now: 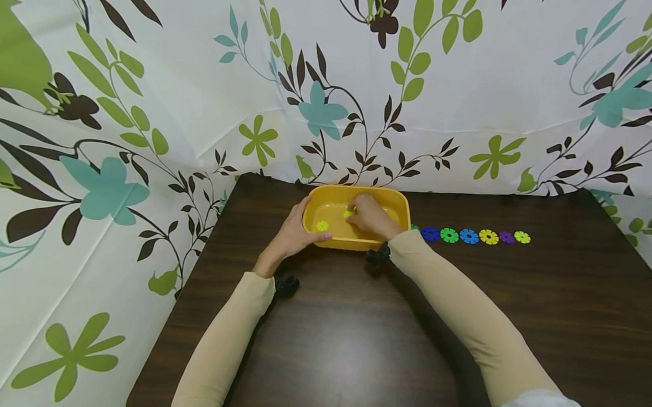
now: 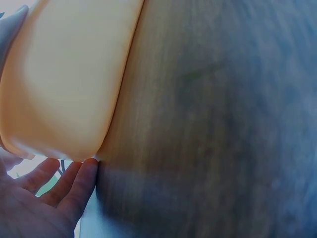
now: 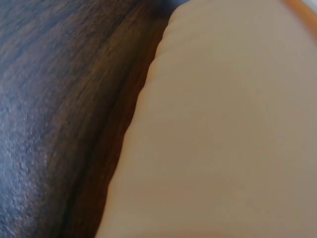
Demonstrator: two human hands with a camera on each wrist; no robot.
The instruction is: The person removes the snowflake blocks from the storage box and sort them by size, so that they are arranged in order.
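A yellow plastic tub (image 1: 360,244) stands near the back of the table. My left hand (image 1: 291,231) holds its left end, with the thumb by the front rim; in the left wrist view, the fingertips (image 2: 88,168) touch the end wall. Reaching inside, my right hand (image 1: 371,214) pinches a yellow-green notched disc (image 1: 349,214), partly covered by the fingers. Another yellow-green disc (image 1: 322,226) lies at the tub's left side. The right wrist view shows the tub's ribbed outer wall (image 3: 213,124) but not the right hand.
Right of the tub, several notched discs form a row on the dark wooden table (image 1: 341,340): dark blue (image 1: 430,233), green (image 1: 449,235), light blue (image 1: 470,236), yellow (image 1: 489,237), purple (image 1: 507,237) and yellow-green (image 1: 522,237). A patterned curtain (image 1: 193,112) hangs behind.
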